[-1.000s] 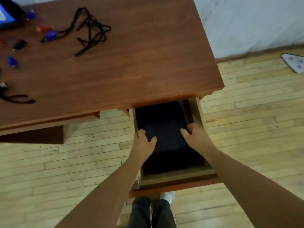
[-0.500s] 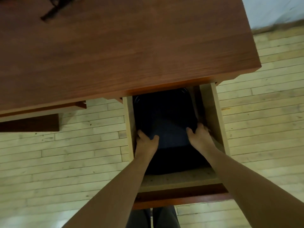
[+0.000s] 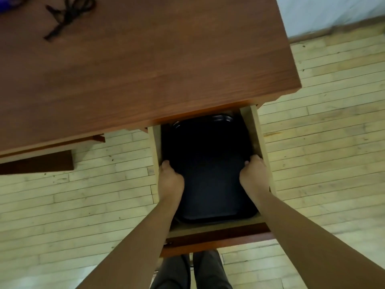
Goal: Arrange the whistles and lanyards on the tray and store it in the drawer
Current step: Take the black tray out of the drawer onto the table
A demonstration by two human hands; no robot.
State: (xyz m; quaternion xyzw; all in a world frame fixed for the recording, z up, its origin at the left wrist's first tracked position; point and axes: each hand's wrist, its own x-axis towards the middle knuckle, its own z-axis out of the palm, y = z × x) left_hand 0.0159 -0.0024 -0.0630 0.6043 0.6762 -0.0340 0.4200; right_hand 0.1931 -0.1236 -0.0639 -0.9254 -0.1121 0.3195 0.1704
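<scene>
Below the desk's edge, both my hands, left and right, clamp the black tray's long sides, its length running straight away into the open drawer.

The surface was a reddish-brown wooden top that filled the upper left and centre of the frame, its right edge running down toward the centre right. A tangle of black lanyards lay directly on it in the upper left corner, and a blurred purple-blue shape showed at the very top left edge, too cut off to identify. The rest of the visible wood was bare. Below its front edge, in the centre of the frame, an open drawer with pale wooden walls carried a black tray lying flat inside it. Pale plank floor lay underneath on both sides.
</scene>
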